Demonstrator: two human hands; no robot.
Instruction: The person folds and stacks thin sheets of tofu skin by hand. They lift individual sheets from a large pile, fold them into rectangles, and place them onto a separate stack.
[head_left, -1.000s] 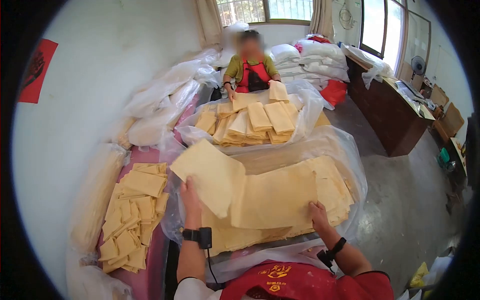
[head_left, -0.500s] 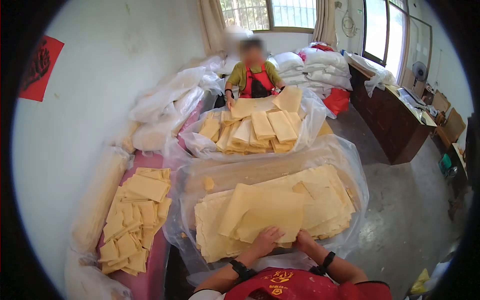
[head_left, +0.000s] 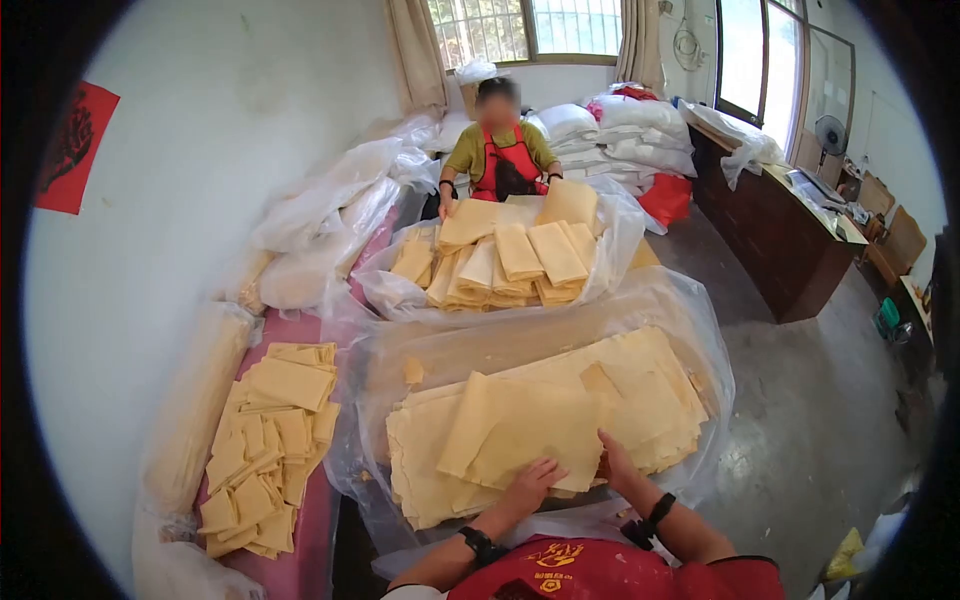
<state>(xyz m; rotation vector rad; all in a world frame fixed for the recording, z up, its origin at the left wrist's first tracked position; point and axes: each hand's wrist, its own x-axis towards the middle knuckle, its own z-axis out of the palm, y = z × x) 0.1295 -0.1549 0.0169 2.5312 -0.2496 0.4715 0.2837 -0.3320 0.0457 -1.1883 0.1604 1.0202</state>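
- Your left hand point(head_left: 535, 480), which held a sheet up a second ago, now lies open and flat on the folded sheet point(head_left: 530, 425).
- That sheet now rests doubled on the stack point(head_left: 425, 475).
- Your right hand point(head_left: 615, 462) presses open on its near edge.

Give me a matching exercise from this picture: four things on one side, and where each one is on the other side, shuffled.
Things:
1 left hand
2 small cut pieces
3 folded bundles
4 red paper

Places:
A on the white wall
B in the far bag, by the other person
C on the pink surface
D on the folded sheet

Pairs: 1-D, 2-C, 3-B, 4-A
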